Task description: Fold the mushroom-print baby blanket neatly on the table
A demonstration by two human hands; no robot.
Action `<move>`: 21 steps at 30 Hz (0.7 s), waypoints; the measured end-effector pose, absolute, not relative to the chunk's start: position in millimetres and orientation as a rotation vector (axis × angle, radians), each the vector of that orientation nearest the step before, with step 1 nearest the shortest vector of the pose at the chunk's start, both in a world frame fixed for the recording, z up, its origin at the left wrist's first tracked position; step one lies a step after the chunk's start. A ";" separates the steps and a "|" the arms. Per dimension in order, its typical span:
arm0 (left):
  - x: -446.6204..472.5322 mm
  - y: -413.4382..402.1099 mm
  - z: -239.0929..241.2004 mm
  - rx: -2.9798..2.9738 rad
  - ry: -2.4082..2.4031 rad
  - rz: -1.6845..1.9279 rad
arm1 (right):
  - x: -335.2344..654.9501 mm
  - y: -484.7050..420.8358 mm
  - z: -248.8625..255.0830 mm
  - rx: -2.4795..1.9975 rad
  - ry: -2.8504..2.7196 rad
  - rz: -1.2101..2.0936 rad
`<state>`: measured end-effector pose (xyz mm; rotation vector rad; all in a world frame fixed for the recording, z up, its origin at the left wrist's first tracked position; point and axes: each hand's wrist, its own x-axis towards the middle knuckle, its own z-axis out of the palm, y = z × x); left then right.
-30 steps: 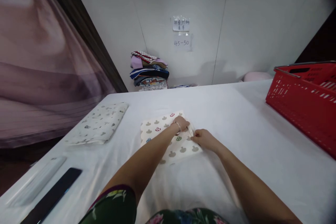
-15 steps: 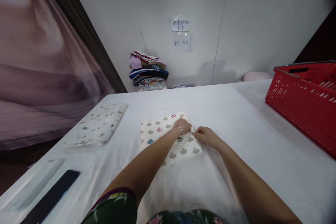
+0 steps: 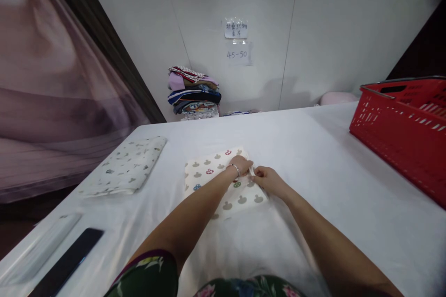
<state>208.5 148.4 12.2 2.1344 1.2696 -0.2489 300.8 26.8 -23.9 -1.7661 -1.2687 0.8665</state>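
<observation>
A folded cream cloth printed with small mushroom shapes [image 3: 205, 174] lies on the white table [image 3: 306, 158] in front of me. My left hand [image 3: 241, 165], with a bracelet at the wrist, rests on the cloth's right part with fingers curled down on it. My right hand [image 3: 262, 177] is closed in a pinch on the cloth's right edge, touching the left hand's fingertips.
A second folded patterned cloth [image 3: 127, 167] lies at the left. A black phone [image 3: 66, 262] and a pale flat case [image 3: 38, 250] sit near the front left edge. A red plastic basket [image 3: 404, 125] stands at the right. A stack of folded fabrics [image 3: 193, 93] rests against the back wall.
My right hand has slid a little left along the cloth's right edge until it meets the left hand. The view has shifted slightly.
</observation>
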 end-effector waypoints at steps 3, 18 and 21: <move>216.4 146.0 16.0 2.251 1.302 -0.268 | 299.1 25.3 -19.5 -1.781 -1.296 0.842; 218.1 146.1 19.0 2.378 1.344 -0.315 | 308.8 17.4 -5.7 -1.729 -1.301 1.182; 220.2 141.3 16.1 2.389 1.346 -0.283 | 312.9 19.0 -7.8 -1.809 -1.272 1.046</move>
